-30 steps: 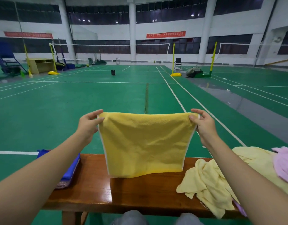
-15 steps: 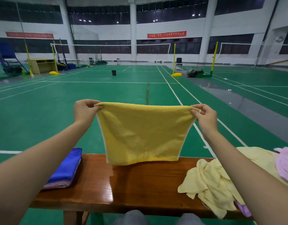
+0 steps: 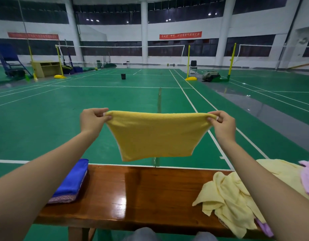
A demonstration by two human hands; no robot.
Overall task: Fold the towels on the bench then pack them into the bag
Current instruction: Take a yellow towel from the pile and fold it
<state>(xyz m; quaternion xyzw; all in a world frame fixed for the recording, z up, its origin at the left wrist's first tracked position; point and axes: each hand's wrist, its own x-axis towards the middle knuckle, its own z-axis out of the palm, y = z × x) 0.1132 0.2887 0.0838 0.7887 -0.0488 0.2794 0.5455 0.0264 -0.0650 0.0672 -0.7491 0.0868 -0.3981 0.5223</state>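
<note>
Green court flooring (image 3: 46, 127) stretches behind a glossy wooden worktop (image 3: 141, 197), and above its far edge we hold the yellow towel (image 3: 155, 136) up in the air. Our left hand (image 3: 92, 120) pinches its top left corner and our right hand (image 3: 223, 124) pinches the top right one, fingers curled round the cloth, arms stretched forward and spread apart. The towel looks already doubled, with a rounded fold along its top. Its long axis runs side to side between our hands, and its lower edge hangs just clear of the worktop's far edge. Both hands sit at about the same height and reach, so neither is clearly nearer. We judge the next fold calls for bringing one hand across to the other, or lowering the cloth onto the middle of the worktop below.

At the worktop's left end lies a folded blue towel (image 3: 72, 181), partly hidden by our left forearm. At the right end sprawl unfolded pale yellow towels (image 3: 225, 197), with a pink towel (image 3: 308, 176) at the far right corner. No bag is in view.
</note>
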